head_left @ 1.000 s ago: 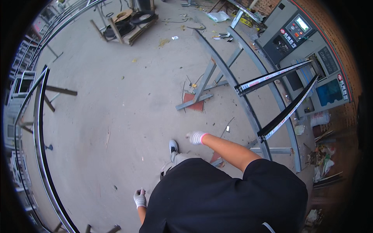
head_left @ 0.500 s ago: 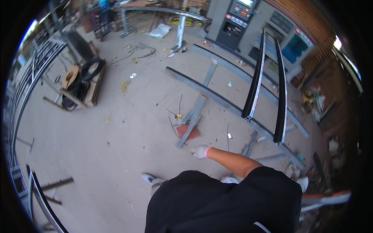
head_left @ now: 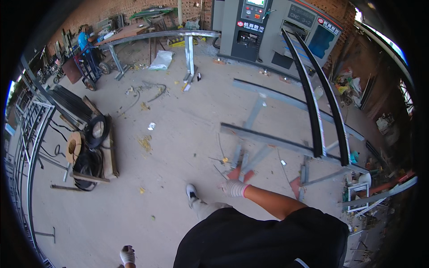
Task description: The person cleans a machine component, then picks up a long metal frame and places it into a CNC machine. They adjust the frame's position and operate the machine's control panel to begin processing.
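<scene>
My right hand [head_left: 233, 188] wears a pale striped knit glove with a pink cuff. It hangs in front of my body above the floor, fingers loosely bent and apart, and I see nothing in it. Beyond it, a low grey metal stand [head_left: 267, 137] has feet resting near a reddish plate [head_left: 236, 174]. Two long black-and-silver profiles [head_left: 308, 91] lie across this stand and reach into the machine [head_left: 290, 33] behind. At the lower edge my left hand [head_left: 128, 255], also gloved, swings out to the side; its fingers look dark and small, their hold unclear.
Coiled black cable or strapping and a tan spool [head_left: 75, 147] sit on a wooden base at left. Metal racks [head_left: 33, 152] line the left rim. A long bench [head_left: 161, 34] crosses the back, where a person in blue [head_left: 83, 41] is beside a hand truck [head_left: 89, 67]. Scraps litter the floor.
My left hand has come into view at the lower edge. The view has swung upward and shifted, showing more of the back wall and the person in blue. I have taken a step.
</scene>
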A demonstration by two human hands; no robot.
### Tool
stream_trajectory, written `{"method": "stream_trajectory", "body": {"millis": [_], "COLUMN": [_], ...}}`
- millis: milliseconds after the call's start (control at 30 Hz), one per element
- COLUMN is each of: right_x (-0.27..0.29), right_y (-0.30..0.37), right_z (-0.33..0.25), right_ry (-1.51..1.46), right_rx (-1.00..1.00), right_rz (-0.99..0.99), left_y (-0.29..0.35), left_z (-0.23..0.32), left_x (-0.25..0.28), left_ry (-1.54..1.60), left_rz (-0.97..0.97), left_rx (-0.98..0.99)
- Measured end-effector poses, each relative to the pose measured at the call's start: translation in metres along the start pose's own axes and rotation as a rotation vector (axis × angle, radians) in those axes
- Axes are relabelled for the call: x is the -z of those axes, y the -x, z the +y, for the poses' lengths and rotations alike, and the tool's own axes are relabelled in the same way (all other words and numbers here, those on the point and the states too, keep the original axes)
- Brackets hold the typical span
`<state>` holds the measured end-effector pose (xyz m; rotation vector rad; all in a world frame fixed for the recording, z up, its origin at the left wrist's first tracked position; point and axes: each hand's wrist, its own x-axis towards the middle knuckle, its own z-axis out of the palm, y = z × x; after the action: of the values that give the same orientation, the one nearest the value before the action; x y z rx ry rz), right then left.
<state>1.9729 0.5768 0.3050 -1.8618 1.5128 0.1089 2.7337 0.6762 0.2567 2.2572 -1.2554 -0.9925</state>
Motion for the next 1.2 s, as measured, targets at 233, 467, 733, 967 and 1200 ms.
{"method": "stream_trajectory", "body": {"millis": [233,467,733,967,1200], "right_x": [0.111,0.245,0.324,0.390,0.452], "right_y": [-0.162,-0.255,-0.317,-0.347,-0.369], "right_z": [-0.055,-0.045,-0.008,0.010,0.110], "right_ry": [0.077,0.068,0.037,-0.058,-0.062], "right_rx": [0.091,0.163,-0.118,-0.295,-0.449], "right_rz": [-0.108,0.134,0.151,0.229,0.202], "left_y": [-0.087,-0.210,-0.458,-0.762,-0.895], "left_z": [0.068,0.217,0.341,0.588,0.853], "left_x": [-0.121,-0.180,-0.193,-0.170,-0.267], "left_ry": [-0.097,-0.147,-0.362,-1.144,-0.483], "left_rz": [-0.409,-0.547,-0.665,-0.454,-0.328], "left_rx": [0.205,0.166,0.013,-0.737,-0.540]}}
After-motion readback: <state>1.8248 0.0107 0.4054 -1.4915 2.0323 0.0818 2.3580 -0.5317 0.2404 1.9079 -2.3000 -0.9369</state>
